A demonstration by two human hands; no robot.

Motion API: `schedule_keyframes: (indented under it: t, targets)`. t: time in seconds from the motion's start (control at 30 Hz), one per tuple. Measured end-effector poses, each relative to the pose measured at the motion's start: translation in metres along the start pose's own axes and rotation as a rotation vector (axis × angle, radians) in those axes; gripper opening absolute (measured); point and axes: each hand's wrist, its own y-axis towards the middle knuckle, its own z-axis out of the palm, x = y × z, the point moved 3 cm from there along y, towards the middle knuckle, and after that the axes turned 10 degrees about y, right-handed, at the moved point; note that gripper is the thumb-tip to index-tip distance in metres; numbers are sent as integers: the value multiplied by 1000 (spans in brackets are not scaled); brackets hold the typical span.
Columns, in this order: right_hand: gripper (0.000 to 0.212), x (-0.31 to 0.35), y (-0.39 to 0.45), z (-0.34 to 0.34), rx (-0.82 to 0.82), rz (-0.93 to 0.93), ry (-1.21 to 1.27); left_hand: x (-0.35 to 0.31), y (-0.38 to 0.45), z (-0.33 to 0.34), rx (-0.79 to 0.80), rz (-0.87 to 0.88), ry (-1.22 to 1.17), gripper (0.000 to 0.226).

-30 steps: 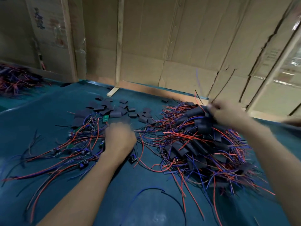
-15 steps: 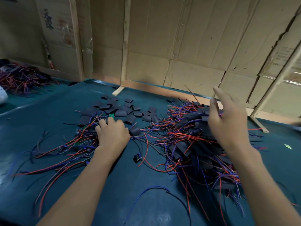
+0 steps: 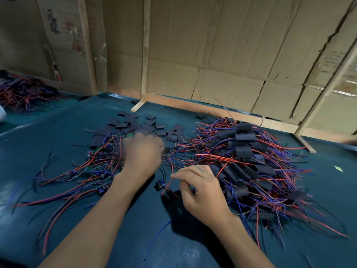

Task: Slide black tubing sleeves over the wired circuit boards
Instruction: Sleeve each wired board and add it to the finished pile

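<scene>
A person's two bare forearms reach over a dark teal bench (image 3: 116,238) backed by cardboard walls (image 3: 222,55) and wooden slats. Near the far middle lies a loose scatter of black tubing sleeves (image 3: 133,123): short, flat, matte pieces, some slightly curled. To the left of centre sits a spread of unsleeved wired circuit boards (image 3: 92,175), small dark boards, a few showing green, each trailing long thin red and blue wires that fan toward the near left edge. On the right is a large mound of finished pieces (image 3: 243,151), where black sleeves cover the boards and red and blue wires bristle outward in every direction. The left hand (image 3: 144,151) is blurred, knuckles up, resting at the boundary between the sleeves and the bare boards; its fingers are curled downward, but whether its grip is closed on anything cannot be told. The right hand (image 3: 199,188) hovers at the near left edge of the finished mound, fingers bent, its grip pinching a thin red wire (image 3: 170,182). Just beside that wire lies a single small board (image 3: 159,184). Another tangle of wires (image 3: 25,93) lies at the far left.
</scene>
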Motion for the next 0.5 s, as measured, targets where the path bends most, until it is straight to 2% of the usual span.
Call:
schedule_keyframes:
  t: [0.07, 0.13, 0.2, 0.23, 0.3, 0.33, 0.4, 0.5]
  targets:
    - [29, 0, 0, -3, -62, 51, 47, 0, -1, -6, -113, -3, -130, 13]
    - [28, -1, 1, -6, -145, 132, 129, -3, -6, -16, -226, 25, -473, 9]
    - [28, -6, 1, -7, -239, 319, 241, -11, -13, -30, -286, 67, -778, 7]
    - [38, -9, 1, -6, -276, 466, 340, -16, -17, -35, -284, 98, -854, 6]
    - [58, -15, -1, -2, -352, 711, 577, -29, -25, -41, -229, 188, -929, 7]
    - [61, -17, -2, -1, -390, 759, 639, -35, -27, -42, -183, 234, -946, 8]
    - [52, -21, -4, -5, -433, 782, 650, -44, -30, -42, -72, 285, -970, 5]
    - [37, -26, -7, -13, -479, 817, 691, -48, -27, -45, 149, 257, -1027, 9]
